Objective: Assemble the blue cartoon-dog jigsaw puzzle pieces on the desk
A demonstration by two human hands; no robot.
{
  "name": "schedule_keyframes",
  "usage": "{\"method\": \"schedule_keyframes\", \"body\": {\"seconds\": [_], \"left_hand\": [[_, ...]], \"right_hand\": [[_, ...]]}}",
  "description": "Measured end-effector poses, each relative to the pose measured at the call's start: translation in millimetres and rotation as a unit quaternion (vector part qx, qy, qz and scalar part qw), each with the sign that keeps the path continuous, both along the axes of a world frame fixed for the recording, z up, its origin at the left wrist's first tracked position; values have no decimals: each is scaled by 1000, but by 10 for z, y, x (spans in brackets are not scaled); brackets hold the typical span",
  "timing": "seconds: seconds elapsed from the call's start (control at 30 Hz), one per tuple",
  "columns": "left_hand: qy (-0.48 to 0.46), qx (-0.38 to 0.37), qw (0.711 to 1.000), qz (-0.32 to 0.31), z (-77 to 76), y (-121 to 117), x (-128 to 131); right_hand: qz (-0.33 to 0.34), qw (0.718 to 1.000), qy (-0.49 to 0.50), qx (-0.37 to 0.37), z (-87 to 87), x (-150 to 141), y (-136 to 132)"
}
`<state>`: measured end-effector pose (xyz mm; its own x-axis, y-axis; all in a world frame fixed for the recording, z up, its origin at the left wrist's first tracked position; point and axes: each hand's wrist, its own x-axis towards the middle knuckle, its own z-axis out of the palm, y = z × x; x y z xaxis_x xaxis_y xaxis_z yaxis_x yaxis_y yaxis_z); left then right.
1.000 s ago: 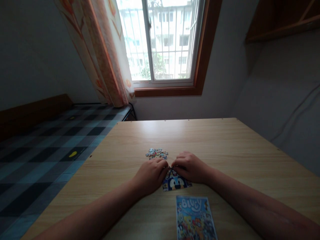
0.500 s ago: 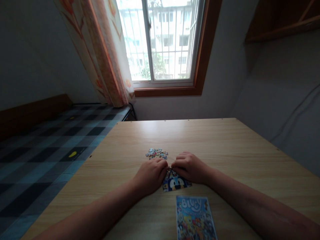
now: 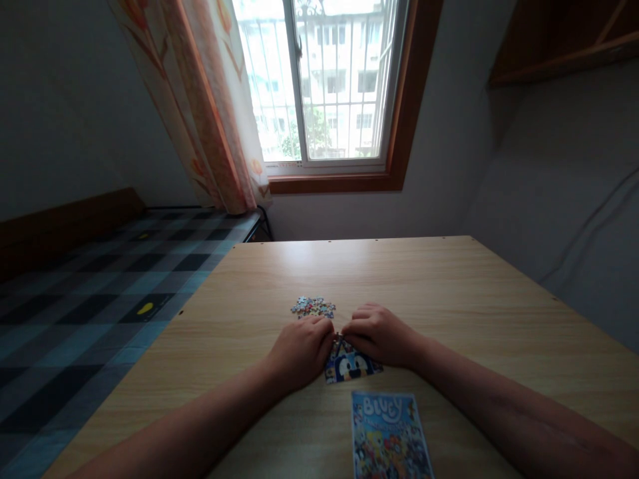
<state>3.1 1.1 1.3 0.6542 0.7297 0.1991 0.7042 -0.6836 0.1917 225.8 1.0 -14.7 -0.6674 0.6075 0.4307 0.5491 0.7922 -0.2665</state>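
A partly joined jigsaw puzzle [image 3: 352,366] with a blue cartoon dog's face lies on the table between my hands. My left hand [image 3: 305,349] is closed at its upper left edge, fingers curled down and touching it. At the upper right edge my right hand [image 3: 375,332] is closed too, thumb and fingers pinched on the puzzle's top. The fingertips nearly meet there, and they hide which piece lies under them. Just beyond my left hand is a small heap of loose puzzle pieces [image 3: 313,307].
Nearer me lies a "Bluey" picture sheet [image 3: 391,432] with many cartoon figures. The wooden table [image 3: 399,266] reaches toward a barred window [image 3: 344,86]. A bed with a checked cover [image 3: 100,286] stands on the left, below a curtain [image 3: 210,100]. A shelf [image 3: 569,60] hangs at upper right.
Almost nothing differs. Both hands stay at the puzzle's top edge with only a very slight shift of the fingers.
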Motion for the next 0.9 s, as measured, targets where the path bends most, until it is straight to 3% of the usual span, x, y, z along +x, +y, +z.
{"method": "schedule_keyframes", "body": {"seconds": [0.57, 0.9], "left_hand": [[-8, -3, 1000, 3, 2, -4, 3], [-17, -8, 999, -28, -6, 37, -27]], "right_hand": [[3, 1000, 5, 1, -7, 3, 4], [-3, 1000, 13, -9, -24, 4, 12]]}}
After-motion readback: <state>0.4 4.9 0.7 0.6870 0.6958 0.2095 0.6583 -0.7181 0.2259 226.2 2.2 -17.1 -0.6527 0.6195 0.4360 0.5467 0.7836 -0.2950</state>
